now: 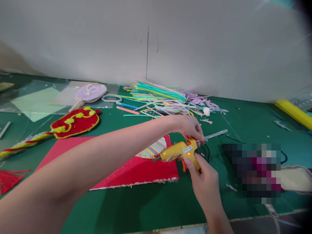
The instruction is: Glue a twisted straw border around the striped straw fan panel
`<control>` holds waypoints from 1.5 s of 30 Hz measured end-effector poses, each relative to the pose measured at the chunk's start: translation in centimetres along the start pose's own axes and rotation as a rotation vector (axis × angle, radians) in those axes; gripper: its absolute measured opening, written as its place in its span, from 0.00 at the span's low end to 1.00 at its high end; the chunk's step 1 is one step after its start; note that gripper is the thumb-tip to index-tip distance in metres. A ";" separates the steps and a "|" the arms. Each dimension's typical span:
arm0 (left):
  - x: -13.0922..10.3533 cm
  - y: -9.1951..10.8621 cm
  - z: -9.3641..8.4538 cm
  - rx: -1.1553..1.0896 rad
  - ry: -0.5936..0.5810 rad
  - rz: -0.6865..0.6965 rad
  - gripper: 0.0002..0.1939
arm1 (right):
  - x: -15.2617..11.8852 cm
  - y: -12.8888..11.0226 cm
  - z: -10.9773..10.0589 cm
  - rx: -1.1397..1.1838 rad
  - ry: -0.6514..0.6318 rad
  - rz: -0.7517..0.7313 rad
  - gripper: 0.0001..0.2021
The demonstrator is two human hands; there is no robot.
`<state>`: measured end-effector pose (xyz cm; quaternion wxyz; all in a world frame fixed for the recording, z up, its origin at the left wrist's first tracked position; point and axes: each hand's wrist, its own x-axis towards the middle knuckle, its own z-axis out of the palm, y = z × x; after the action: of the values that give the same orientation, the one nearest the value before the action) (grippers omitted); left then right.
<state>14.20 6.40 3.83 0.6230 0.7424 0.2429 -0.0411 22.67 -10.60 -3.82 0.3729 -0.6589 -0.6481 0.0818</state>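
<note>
My right hand (204, 172) is wrapped round the handle of a yellow glue gun (174, 151), whose small orange light is lit. The nozzle points left, over a red sheet (156, 169) with white along its front edge. My left hand (192, 128) reaches across to the back of the gun, its fingers pinching a translucent glue stick (216, 134) that sticks out to the right. Behind the nozzle, a pastel striped piece (153, 149) lies on the red sheet, partly hidden by my left forearm.
Pastel fuzzy sticks (158, 91) lie piled at the back. At the left are a red and yellow fan-shaped piece (75, 123) and a lilac round one (90, 92). A blurred-out dark object (255, 172) sits at the right, near a black cord and a yellow bar (294, 113).
</note>
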 end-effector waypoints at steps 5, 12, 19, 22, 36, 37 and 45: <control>0.3 -0.2 0.2 -0.007 0.016 -0.014 0.05 | 0.0 -0.1 -0.1 0.026 -0.002 0.021 0.17; -1.5 -0.6 -0.9 0.145 0.132 0.023 0.16 | 0.1 0.6 -0.6 0.087 -0.075 0.237 0.20; -11.4 -6.7 0.9 0.592 0.608 0.126 0.16 | -0.6 2.1 -1.8 0.006 -0.079 0.440 0.24; -14.6 -9.9 3.7 0.777 0.571 0.123 0.19 | -0.9 2.1 -1.6 0.016 -0.080 0.454 0.24; -14.7 -11.7 5.0 1.523 0.552 0.234 0.20 | -1.1 1.9 -1.3 0.058 -0.027 0.419 0.22; -14.8 -11.8 4.9 1.525 0.576 0.224 0.20 | -1.1 2.0 -1.3 0.059 -0.025 0.424 0.22; -14.0 -12.5 4.5 1.478 0.698 0.247 0.14 | -0.6 1.5 -0.6 0.028 0.011 0.439 0.22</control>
<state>-2.15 -0.83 -3.34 -0.1370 0.9522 0.2494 0.1116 24.16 -11.19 -4.47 0.3585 -0.7795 -0.4859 0.1665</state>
